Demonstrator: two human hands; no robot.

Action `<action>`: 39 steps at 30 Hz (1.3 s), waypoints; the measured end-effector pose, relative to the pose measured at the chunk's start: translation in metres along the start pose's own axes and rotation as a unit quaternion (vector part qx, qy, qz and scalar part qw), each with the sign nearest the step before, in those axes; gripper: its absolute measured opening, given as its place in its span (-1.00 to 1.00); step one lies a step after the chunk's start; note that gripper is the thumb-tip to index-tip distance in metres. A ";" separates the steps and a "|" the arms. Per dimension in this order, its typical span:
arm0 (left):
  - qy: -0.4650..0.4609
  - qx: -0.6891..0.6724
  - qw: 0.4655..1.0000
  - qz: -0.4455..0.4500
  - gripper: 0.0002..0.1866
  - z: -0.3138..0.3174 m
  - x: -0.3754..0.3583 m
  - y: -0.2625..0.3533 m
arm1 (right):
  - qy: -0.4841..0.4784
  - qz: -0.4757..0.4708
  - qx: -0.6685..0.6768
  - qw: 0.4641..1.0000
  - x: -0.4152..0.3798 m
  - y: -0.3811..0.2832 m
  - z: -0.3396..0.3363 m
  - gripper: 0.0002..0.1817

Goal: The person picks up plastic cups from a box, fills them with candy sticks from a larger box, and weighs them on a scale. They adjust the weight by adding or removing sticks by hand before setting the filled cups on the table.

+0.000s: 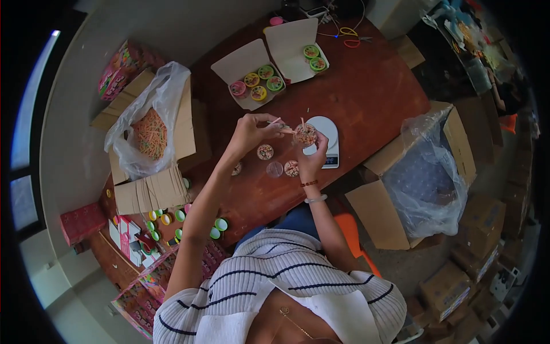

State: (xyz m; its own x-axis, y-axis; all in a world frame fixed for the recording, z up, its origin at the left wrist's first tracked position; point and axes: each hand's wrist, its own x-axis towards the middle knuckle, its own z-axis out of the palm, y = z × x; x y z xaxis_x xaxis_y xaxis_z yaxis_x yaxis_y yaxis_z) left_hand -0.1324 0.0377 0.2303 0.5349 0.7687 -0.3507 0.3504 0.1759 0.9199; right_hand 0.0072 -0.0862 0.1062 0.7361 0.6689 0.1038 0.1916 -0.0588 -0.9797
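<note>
My left hand [250, 136] pinches a few thin pinkish sticks [286, 130] beside a small clear jar [305, 135]. That jar holds colourful bits, and a stick pokes up from it. My right hand [313, 160] is closed around the jar, over the near left side of a white digital scale [326, 131]. Below my hands, a filled jar [264, 152], another filled jar [291, 168] and a clear, seemingly unfilled cup [274, 169] stand on the table. One more filled jar [236, 169] is partly covered by my left forearm.
An open carton [186, 123] lined with plastic holds many orange and green sticks [150, 135]. White boxes [249, 62] with colour-lidded jars stand at the back. Scissors [356, 42] lie behind. Loose lids [220, 224] are scattered at left. A plastic-lined carton [375, 212] is at right.
</note>
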 end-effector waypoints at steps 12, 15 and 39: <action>-0.026 -0.171 0.975 -0.139 -0.73 0.086 0.077 -0.116 | -0.068 -0.020 -0.114 0.991 0.057 0.163 -0.038 -0.25; 0.031 0.037 0.996 -0.074 -0.78 0.108 0.088 -0.100 | -0.076 -0.030 -0.127 0.988 0.054 0.157 -0.051 -0.13; -0.037 0.410 0.900 0.141 -0.76 0.161 0.124 -0.126 | -0.043 -0.083 -0.126 0.988 0.069 0.134 -0.065 -0.79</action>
State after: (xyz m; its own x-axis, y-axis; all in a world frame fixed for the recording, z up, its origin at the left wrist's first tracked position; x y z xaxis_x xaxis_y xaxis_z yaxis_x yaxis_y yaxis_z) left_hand 0.0137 0.0118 0.0430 0.7312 0.6626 -0.1621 0.6258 -0.5569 0.5462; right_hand 0.1261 -0.0963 -0.0071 0.6249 0.7447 0.2343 0.4691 -0.1183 -0.8752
